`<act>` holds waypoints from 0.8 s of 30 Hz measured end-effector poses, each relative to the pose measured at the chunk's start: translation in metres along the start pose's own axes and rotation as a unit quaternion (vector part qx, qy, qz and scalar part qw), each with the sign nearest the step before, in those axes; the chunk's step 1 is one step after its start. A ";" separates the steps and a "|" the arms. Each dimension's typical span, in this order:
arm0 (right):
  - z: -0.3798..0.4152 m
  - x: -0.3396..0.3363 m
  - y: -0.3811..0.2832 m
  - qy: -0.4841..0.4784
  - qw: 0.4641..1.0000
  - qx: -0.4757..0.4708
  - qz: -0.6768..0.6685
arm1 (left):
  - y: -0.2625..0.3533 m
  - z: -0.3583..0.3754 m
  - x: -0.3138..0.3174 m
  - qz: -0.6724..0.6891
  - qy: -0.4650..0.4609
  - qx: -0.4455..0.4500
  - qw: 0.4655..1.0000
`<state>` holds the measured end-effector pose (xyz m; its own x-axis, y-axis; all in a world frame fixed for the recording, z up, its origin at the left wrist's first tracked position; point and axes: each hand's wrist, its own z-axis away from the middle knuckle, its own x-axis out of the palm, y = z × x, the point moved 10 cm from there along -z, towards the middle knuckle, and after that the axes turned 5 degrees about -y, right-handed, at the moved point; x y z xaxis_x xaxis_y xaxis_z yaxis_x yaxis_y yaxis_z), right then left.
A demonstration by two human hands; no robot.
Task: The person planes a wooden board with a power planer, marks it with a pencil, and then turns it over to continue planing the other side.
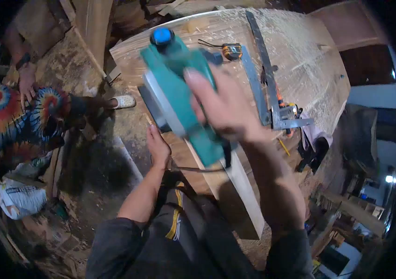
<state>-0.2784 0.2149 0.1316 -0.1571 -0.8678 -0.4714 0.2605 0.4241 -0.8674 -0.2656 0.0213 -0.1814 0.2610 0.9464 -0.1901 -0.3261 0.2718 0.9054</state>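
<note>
A green electric planer (179,93) with a blue knob is tilted over a long pale board (240,195); motion blurs it slightly. My right hand (221,102) is wrapped round the planer's rear handle. To the left of the planer's lower side is my left hand (158,145), its fingers pointing up beside the board's edge. Whether those fingers touch the board or the tool cannot be made out. A dark cord runs from the planer's rear end across the board.
On the shavings-strewn worktable (309,69) lie a tape measure (232,51), a metal square (295,123), a flat ruler (253,79) and a dark cloth (314,144). A person in tie-dye clothing (2,111) is at the left. A white sack (21,197) rests on the floor.
</note>
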 end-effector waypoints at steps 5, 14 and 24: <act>0.256 -0.021 0.053 -0.025 0.988 0.155 -0.008 | 0.018 0.006 -0.006 0.014 0.026 0.011 0.999; 0.669 -0.070 0.100 0.094 0.853 0.512 0.041 | 0.159 0.135 -0.001 -0.280 -0.003 0.419 0.864; 0.820 -0.077 0.079 0.176 0.745 0.644 0.001 | 0.130 0.300 0.094 -0.425 -0.254 0.546 0.676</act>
<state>0.5356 0.1032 0.2303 -0.3365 -0.6492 -0.6821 0.9228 -0.3715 -0.1016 -0.0111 0.0937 0.0325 0.3016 0.2721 -0.9138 0.9305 0.1251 0.3444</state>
